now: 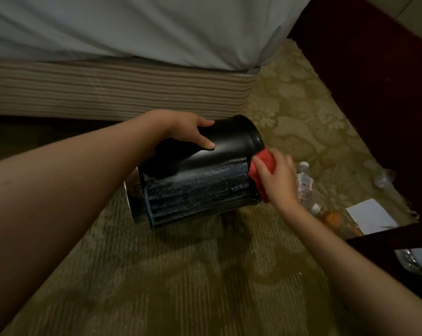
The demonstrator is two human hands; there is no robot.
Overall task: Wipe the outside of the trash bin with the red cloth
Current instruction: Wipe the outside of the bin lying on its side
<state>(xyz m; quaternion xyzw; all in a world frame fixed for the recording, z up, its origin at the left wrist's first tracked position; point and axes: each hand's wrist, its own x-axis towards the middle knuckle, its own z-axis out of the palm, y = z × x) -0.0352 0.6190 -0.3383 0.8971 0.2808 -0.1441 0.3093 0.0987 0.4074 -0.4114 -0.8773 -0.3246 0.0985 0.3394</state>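
A black cylindrical trash bin lies on its side on the carpet, its smooth top half glossy and its lower side a grey textured panel. My left hand rests on the bin's upper side, thumb and fingers spread over the curve. My right hand grips a crumpled red cloth and holds it against the bin's right end, near the rim. Part of the cloth hangs below my palm.
A bed with a white sheet and a striped base runs along the back. Plastic bottles, an orange-labelled bottle and white paper lie on the carpet to the right. Dark wooden furniture stands at right.
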